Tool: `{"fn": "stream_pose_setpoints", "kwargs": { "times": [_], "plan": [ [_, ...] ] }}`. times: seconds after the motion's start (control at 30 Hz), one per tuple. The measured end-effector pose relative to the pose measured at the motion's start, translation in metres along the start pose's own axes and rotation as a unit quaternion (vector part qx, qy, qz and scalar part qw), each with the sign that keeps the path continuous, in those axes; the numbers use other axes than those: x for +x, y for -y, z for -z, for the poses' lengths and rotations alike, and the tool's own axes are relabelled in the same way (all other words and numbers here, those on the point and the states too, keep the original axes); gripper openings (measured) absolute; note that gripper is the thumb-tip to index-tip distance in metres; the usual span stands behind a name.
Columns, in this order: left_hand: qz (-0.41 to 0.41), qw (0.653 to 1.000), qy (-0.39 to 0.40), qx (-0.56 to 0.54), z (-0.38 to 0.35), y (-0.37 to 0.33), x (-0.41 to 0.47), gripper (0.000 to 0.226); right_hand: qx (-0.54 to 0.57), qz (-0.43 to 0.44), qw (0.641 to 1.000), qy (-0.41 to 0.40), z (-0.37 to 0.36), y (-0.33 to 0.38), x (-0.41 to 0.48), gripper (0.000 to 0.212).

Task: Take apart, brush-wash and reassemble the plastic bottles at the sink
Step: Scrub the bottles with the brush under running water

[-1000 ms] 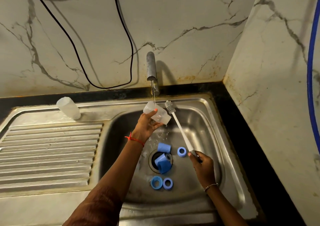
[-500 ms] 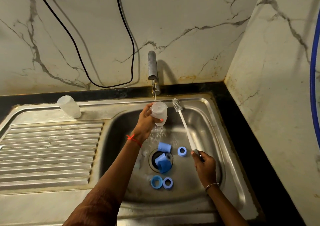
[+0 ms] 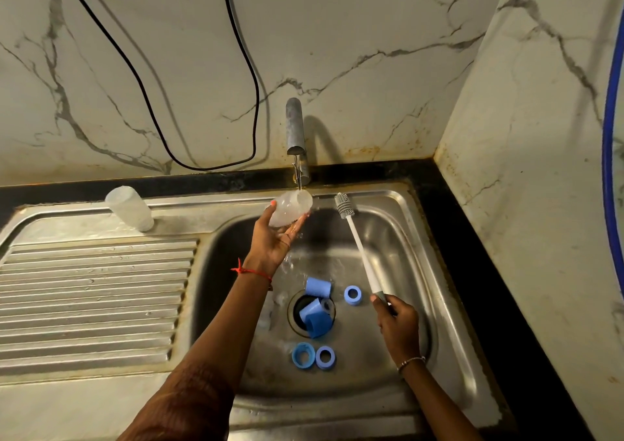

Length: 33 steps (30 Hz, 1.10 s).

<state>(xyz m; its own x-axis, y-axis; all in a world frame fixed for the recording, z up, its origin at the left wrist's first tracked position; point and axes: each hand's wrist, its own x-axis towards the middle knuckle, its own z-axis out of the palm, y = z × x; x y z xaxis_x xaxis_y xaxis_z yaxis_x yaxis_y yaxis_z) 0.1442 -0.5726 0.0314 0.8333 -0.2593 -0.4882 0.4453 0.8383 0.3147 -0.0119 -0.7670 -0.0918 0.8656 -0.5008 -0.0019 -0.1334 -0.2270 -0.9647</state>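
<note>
My left hand [image 3: 273,238] holds a clear plastic bottle body [image 3: 290,208] under the thin stream from the tap [image 3: 295,133], palm up, with the bottle tipped on its side. My right hand [image 3: 396,322] grips the handle end of a white bottle brush [image 3: 358,241], whose bristle head points up to the right of the bottle. Several blue caps and rings lie in the sink basin [image 3: 398,238]: two caps [image 3: 315,309] at the drain, one ring [image 3: 353,294] beside it, two rings [image 3: 314,356] nearer me. A second clear bottle body [image 3: 130,208] stands upside down on the drainboard.
The ribbed steel drainboard [image 3: 91,298] stretches to the left of the basin. A black cable [image 3: 162,136] hangs down the marble wall behind. A marble side wall [image 3: 540,170] and a black counter strip close off the right side.
My left hand has turned palm up and tipped the bottle from upright onto its side under the stream. The brush has shifted slightly right.
</note>
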Motion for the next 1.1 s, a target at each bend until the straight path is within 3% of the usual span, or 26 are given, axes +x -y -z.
{"fn": "stream_pose_setpoints", "kwargs": {
  "times": [0.4,0.7,0.87,1.1],
  "plan": [
    [0.092,0.989,-0.055,-0.100,0.014,0.007,-0.001,0.050,0.001,-0.008,1.000,0.004,-0.001,-0.004,0.001,0.043],
    [0.147,0.985,-0.067,-0.052,0.010,0.012,-0.005,0.049,0.009,-0.016,1.000,0.007,-0.001,0.002,-0.001,0.041],
    [0.123,0.984,-0.092,-0.086,0.006,0.002,0.000,0.051,0.009,-0.017,1.000,0.010,-0.001,0.002,0.000,0.042],
    [0.162,0.981,-0.095,-0.046,0.004,0.007,0.005,0.056,0.008,-0.022,1.000,0.010,-0.002,0.002,0.000,0.042]
  ]
}}
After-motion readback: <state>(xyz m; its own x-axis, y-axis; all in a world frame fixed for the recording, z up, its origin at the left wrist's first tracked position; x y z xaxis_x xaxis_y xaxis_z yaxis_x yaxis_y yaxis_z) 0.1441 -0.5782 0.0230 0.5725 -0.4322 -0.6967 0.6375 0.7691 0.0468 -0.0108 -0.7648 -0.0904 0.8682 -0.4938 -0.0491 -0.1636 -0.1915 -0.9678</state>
